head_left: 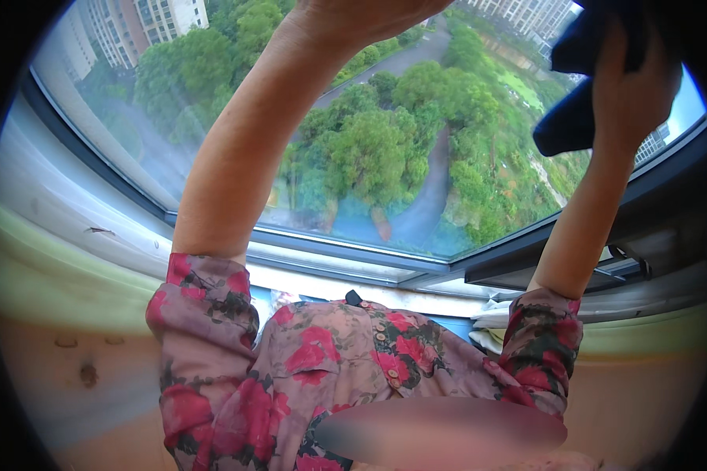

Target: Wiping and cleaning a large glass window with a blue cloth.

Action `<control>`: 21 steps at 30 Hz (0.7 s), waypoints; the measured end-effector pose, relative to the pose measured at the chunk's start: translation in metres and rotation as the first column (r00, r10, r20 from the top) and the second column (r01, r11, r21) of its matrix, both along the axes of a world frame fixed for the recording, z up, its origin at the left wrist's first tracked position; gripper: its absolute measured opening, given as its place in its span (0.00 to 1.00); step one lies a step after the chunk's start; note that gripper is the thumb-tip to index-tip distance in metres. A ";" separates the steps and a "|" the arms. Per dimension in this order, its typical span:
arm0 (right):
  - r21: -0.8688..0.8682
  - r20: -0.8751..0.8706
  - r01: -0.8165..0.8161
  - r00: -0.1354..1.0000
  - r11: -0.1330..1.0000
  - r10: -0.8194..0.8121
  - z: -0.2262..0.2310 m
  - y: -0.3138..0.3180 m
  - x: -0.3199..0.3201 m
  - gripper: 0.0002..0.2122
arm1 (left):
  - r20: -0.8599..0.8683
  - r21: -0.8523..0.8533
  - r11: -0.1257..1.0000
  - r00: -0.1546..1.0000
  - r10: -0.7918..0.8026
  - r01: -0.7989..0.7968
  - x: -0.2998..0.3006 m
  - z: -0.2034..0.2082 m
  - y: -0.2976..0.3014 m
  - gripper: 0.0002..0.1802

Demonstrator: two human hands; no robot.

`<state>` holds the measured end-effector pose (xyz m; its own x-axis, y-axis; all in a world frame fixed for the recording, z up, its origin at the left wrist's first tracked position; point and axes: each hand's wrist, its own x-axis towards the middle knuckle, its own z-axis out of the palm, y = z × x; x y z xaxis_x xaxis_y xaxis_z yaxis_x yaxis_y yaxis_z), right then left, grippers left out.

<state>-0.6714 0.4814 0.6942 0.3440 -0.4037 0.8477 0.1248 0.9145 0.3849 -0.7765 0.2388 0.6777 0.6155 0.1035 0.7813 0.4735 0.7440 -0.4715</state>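
Note:
My right hand (635, 98) is raised at the upper right, its fingers closed round a dark blue cloth (567, 122). Folds of the cloth hang to the left of the hand, in front of the window glass (385, 157). I cannot tell whether the cloth touches the pane. Up at the top edge, only the wrist and back part of my left hand (369, 14) show. Its fingers are cut off by the picture's edge, so what they do is hidden. Both forearms reach up from rolled floral sleeves.
A dark window frame (353, 240) runs below the glass and rises at both sides. At the right, a black handle or latch (632, 263) sits on an opened sash. Folded light cloths (491, 322) lie on the sill beside my right sleeve. Trees, a road and tall buildings show outside.

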 end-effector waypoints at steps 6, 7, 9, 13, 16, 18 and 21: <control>-0.194 0.102 0.009 0.995 0.981 0.011 0.014 0.050 0.028 0.17 | 0.069 0.018 1.000 0.998 -0.005 0.004 0.002 0.002 0.006 0.36; -0.263 0.071 0.042 0.997 0.964 -0.024 0.005 0.032 0.027 0.19 | 0.052 0.018 1.000 0.998 -0.020 0.019 0.010 0.001 0.003 0.36; -0.238 0.073 0.103 0.993 0.966 -0.087 -0.022 0.004 0.014 0.23 | 0.223 -0.004 0.999 0.974 0.035 -0.035 0.017 -0.005 -0.001 0.36; -0.060 0.203 0.109 0.975 0.992 -0.094 -0.045 -0.005 0.021 0.31 | 0.357 -0.047 0.986 0.919 0.166 -0.160 0.021 -0.016 -0.028 0.37; -0.180 0.157 0.083 0.986 0.980 -0.055 -0.037 0.019 0.035 0.29 | 0.324 -0.053 0.995 0.941 0.094 -0.081 0.028 -0.009 -0.016 0.35; -0.433 0.025 -0.086 0.994 0.898 0.107 -0.029 0.025 0.037 0.28 | 0.290 -0.069 0.998 0.957 0.021 0.000 0.034 -0.008 -0.011 0.32; -0.286 0.086 -0.026 0.995 0.958 0.053 -0.008 0.003 0.028 0.20 | 0.418 -0.075 0.997 0.908 0.033 -0.002 0.034 -0.009 -0.009 0.34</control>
